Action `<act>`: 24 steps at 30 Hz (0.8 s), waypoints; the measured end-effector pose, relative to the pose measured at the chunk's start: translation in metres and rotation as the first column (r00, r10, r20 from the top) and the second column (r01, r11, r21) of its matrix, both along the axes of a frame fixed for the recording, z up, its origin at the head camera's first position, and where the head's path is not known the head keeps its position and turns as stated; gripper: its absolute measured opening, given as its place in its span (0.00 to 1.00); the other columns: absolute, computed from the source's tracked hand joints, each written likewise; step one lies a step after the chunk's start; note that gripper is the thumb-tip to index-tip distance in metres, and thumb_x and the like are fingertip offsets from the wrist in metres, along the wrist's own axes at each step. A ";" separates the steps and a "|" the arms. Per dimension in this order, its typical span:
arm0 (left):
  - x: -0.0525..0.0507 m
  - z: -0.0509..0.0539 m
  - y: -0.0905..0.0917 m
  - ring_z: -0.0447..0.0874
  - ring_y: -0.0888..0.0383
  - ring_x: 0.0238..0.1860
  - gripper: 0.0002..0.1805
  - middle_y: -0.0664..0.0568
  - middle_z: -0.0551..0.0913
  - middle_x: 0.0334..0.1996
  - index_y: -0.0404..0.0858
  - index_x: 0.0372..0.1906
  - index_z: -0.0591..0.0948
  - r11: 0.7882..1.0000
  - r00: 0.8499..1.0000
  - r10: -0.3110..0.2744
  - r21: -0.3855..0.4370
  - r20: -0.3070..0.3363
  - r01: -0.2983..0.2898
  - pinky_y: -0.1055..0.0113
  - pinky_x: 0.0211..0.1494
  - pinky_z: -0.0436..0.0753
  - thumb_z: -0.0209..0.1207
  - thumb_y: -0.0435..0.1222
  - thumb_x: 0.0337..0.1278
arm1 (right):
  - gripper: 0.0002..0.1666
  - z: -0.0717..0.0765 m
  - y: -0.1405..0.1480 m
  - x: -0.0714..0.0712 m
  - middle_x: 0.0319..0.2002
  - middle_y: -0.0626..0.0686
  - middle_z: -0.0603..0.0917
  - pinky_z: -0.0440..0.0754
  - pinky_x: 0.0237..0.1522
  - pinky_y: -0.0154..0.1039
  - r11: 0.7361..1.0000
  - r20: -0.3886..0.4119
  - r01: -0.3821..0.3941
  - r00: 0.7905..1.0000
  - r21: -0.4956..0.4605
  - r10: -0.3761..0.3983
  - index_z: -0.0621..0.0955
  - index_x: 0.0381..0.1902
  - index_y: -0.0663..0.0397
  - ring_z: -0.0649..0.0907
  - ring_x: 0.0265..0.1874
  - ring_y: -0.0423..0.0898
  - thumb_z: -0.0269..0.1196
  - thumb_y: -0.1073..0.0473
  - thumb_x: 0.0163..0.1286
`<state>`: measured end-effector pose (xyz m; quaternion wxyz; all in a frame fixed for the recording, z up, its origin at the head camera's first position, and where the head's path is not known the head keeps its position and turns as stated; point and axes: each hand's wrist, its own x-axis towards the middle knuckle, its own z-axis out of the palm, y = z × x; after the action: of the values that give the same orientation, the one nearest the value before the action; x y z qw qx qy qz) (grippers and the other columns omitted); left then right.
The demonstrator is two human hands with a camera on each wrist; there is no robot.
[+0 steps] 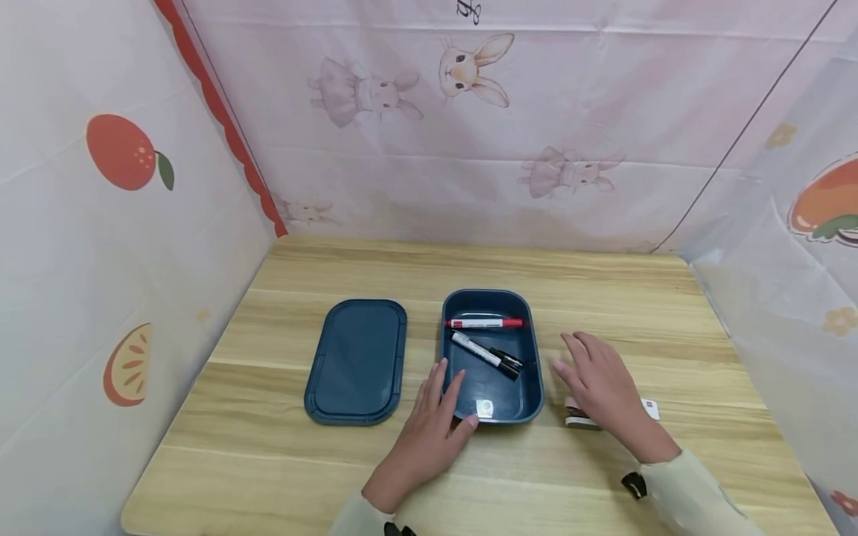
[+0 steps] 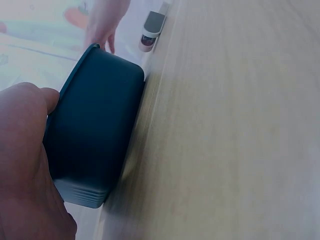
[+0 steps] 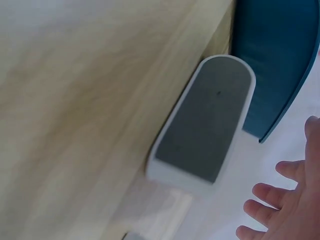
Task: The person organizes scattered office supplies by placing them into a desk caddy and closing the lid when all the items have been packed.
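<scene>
A dark blue open box (image 1: 492,406) stands on the table. Inside lie a red-capped marker (image 1: 485,324), a black-capped whiteboard marker (image 1: 479,351) and a thin black pen-like item (image 1: 504,357) against it. My left hand (image 1: 432,428) rests at the box's near left corner, its fingers extended and spread over the rim; the left wrist view shows the thumb (image 2: 49,100) on the rim. To the right of the box, my right hand (image 1: 599,383) hovers with loosely spread fingers and holds nothing. Beneath it lies a grey-and-white object (image 3: 205,117) with a rounded end, partly hidden in the head view.
A matching dark blue lid (image 1: 355,362) lies flat left of the box. Curtains with fruit and rabbit prints (image 1: 429,186) enclose the wooden table (image 1: 268,461) at the back and both sides.
</scene>
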<state>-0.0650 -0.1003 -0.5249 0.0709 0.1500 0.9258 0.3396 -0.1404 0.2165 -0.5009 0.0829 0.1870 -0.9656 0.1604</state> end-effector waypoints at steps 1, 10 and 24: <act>0.000 0.000 0.000 0.24 0.56 0.82 0.40 0.56 0.29 0.83 0.55 0.82 0.46 1.000 1.000 0.001 0.000 0.001 -0.001 0.42 0.81 0.47 0.44 0.60 0.75 | 0.33 0.000 0.003 0.001 0.68 0.67 0.70 0.61 0.69 0.64 1.000 -0.007 -0.002 1.000 -0.002 0.002 0.68 0.72 0.62 0.67 0.68 0.65 0.54 0.47 0.79; -0.001 -0.001 0.000 0.24 0.57 0.82 0.40 0.56 0.30 0.83 0.57 0.82 0.46 1.000 1.000 0.000 -0.002 0.005 0.000 0.43 0.81 0.47 0.41 0.63 0.74 | 0.31 -0.004 0.025 0.014 0.63 0.67 0.73 0.60 0.66 0.62 1.000 -0.053 0.023 0.998 -0.020 -0.024 0.71 0.70 0.66 0.70 0.63 0.66 0.53 0.49 0.79; -0.001 -0.002 0.001 0.24 0.57 0.82 0.40 0.55 0.30 0.83 0.56 0.82 0.46 1.000 1.000 0.004 -0.006 0.009 -0.004 0.41 0.80 0.48 0.40 0.65 0.73 | 0.31 -0.013 0.045 0.036 0.60 0.65 0.77 0.50 0.71 0.71 0.999 -0.027 -0.008 1.000 -0.047 0.006 0.73 0.69 0.63 0.71 0.63 0.64 0.57 0.48 0.77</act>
<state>-0.0660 -0.0996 -0.5264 0.0749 0.1462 0.9268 0.3377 -0.1039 0.2619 -0.5143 0.0995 0.1905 -0.9598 0.1807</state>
